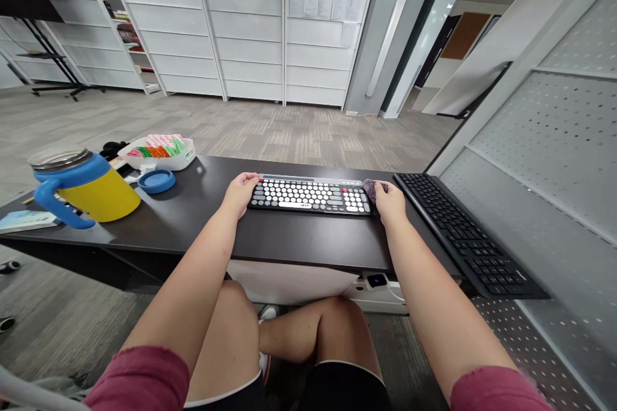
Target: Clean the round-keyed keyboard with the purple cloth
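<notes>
A small keyboard [308, 196] with round white and grey keys and a few red ones lies on the dark desk [289, 237] in front of me. My left hand [240, 194] grips its left end, with the fingers closed at the upper left corner. At the opposite end, my right hand [389, 200] pinches a dark, mottled cloth [371, 190] that touches the keyboard's upper right corner. Part of the cloth is hidden behind the fingers.
A larger black keyboard [463, 231] lies slantwise at the right, beside a perforated panel [554, 141]. On the left are a yellow and blue mug [96, 186], a blue lid [157, 181], a white basket [186, 155] of colourful packets, and a booklet [29, 221].
</notes>
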The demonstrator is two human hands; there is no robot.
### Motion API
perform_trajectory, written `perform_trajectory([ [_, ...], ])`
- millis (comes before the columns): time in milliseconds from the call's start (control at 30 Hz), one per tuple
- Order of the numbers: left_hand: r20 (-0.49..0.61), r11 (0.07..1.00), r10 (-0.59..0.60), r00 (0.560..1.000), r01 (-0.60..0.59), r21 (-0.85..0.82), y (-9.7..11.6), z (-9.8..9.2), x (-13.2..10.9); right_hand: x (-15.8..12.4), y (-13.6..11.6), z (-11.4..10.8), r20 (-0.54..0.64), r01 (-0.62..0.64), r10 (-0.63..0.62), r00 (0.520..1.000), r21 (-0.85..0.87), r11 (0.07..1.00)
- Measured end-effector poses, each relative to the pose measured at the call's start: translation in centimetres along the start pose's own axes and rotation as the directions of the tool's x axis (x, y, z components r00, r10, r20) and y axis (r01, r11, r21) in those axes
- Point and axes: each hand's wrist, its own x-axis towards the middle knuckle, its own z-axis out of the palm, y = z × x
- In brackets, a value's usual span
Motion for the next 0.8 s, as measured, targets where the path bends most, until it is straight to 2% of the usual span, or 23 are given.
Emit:
perform_trajectory([
  [233, -0.007, 1.0, -0.009, 1.0, 0.009, -0.02, 0.03, 0.11, 0.03, -0.21, -0.37, -0.12, 0.025, -0.018, 0.018, 1.0, -0.01, 1.0],
  [400, -0.008, 0.999, 0.031, 0.999, -0.031, 0.017, -0.04, 0.1, 0.14, -0.17, -0.35, -0.1, 0.011, -0.008, 0.008, 1.0, -0.022, 1.0],
  [800, -0.002, 1.0, 0.023, 1.0, -0.022, 0.004, -0.45, 0.05, 0.39, -0.09, -0.42, -0.17, -0.009, -0.004, 0.004, 1.0, -0.045, 0.999],
])
